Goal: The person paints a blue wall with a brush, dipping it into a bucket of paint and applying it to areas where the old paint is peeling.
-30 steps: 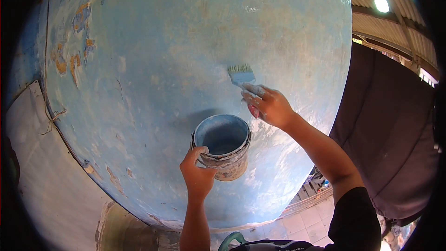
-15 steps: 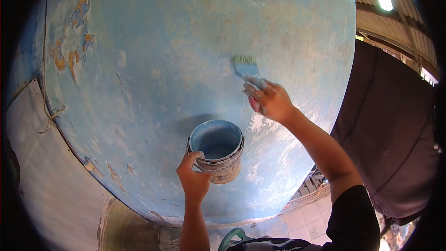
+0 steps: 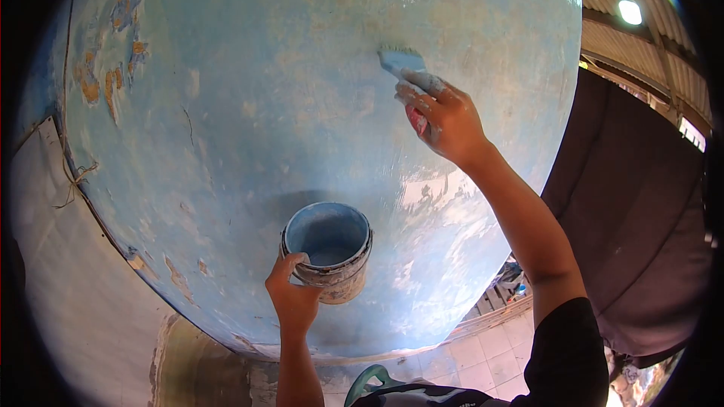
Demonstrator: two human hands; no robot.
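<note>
My right hand point(image 3: 445, 111) is closed round the handle of a paintbrush point(image 3: 401, 60), whose paint-covered bristles point up against the wall point(image 3: 286, 105). A red part of the handle shows below my fingers, and pale paint smears them. Lower down, my left hand point(image 3: 292, 292) grips a paint bucket point(image 3: 343, 286) by its rim, with the thumb over the edge. Blue paint coats the bucket's inside, and some lies at the bottom. The outside is stained, and the bucket casts a shadow on the wall.
Peeled patches point(image 3: 90, 79) mark the wall's left side. A whitish sheet point(image 3: 68, 256) hangs at the lower left, and a dark cloth point(image 3: 633, 211) on the right. Light tiles point(image 3: 490, 347) cover the floor. A lit bulb point(image 3: 629, 10) hangs under the corrugated roof.
My right hand has moved the paintbrush upward along the wall. My left hand and the bucket have shifted slightly left and down in view.
</note>
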